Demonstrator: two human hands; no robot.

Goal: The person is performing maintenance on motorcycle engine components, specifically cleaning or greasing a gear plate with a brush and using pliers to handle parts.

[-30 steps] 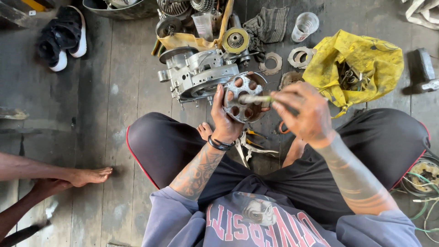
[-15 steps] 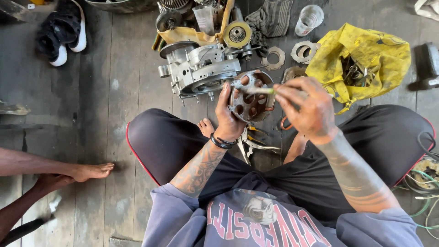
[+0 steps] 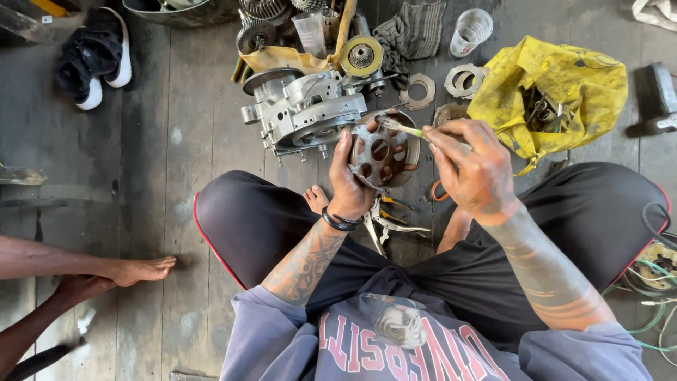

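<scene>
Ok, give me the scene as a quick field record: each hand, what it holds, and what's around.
left hand: grips round perforated metal hub, held upright over the lap
right hand: holds small brush, bristles on the hub's upper face
behind hub: grey engine casing on plank floor
right side: yellow bag with tools
below hands: pliers

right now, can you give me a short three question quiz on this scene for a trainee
1. True or false: the left hand holds the round perforated metal hub.
2. What does the right hand hold? A) small brush B) hammer C) plastic cup
3. Fill in: the pliers lie on the floor between the person's ____.

Key
1. True; its fingers wrap the hub's rim.
2. A; the bristle end rests on the hub's upper edge, and the engine case sits just behind.
3. Legs, close by a bare foot.
</scene>
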